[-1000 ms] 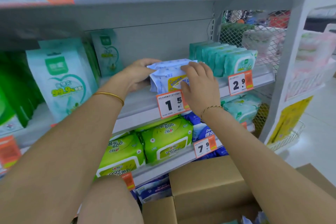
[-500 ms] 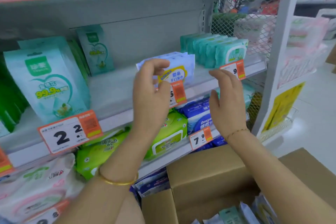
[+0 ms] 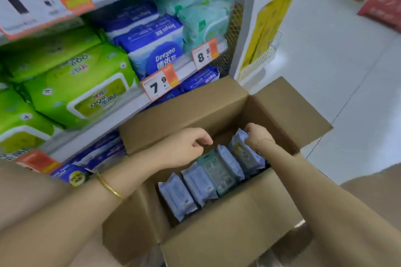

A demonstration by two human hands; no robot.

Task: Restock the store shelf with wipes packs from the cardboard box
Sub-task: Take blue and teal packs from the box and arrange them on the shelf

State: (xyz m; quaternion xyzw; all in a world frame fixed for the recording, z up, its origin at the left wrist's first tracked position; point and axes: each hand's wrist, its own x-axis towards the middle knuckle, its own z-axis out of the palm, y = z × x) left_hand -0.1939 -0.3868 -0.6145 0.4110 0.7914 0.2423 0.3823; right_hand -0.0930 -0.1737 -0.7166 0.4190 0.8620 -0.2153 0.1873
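- Inside the open cardboard box (image 3: 227, 234), at the shelf foot, pale blue wipes packs (image 3: 188, 193) are stood on edge in a row, with one teal pack (image 3: 217, 171) wedged among them.
- Top edge of the far-right blue pack (image 3: 247, 154) is pinched by the right hand (image 3: 258, 136), fingers curled onto it.
- The left hand (image 3: 184, 147) is held over the row, fingers loosely curled, nothing gripped; a gold bangle (image 3: 109, 187) is worn at its wrist.
- The store shelf (image 3: 130, 106) beyond is stocked with green packs (image 3: 76, 84) and blue Deeyeo packs (image 3: 152, 50); a 7.9 price tag (image 3: 159, 85) is fixed to its edge.

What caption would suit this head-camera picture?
Right hand grips a blue wipes pack in the open cardboard box; left hand hovers close by.
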